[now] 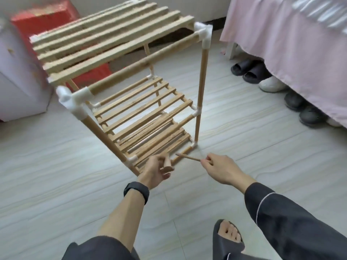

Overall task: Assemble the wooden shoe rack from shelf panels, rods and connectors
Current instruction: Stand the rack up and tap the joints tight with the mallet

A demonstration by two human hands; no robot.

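floor (pixel 56 184): pale tiles | standing on it: shoe rack (pixel 112 34), red box (pixel 43 17) | slippers (pixel 246 71) beside bed (pixel 281 44)

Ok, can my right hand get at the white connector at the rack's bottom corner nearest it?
Probably yes: the right hand hovers close to that connector with only bare floor between, though its fingers pinch a thin rod, so gripping would need that set down.
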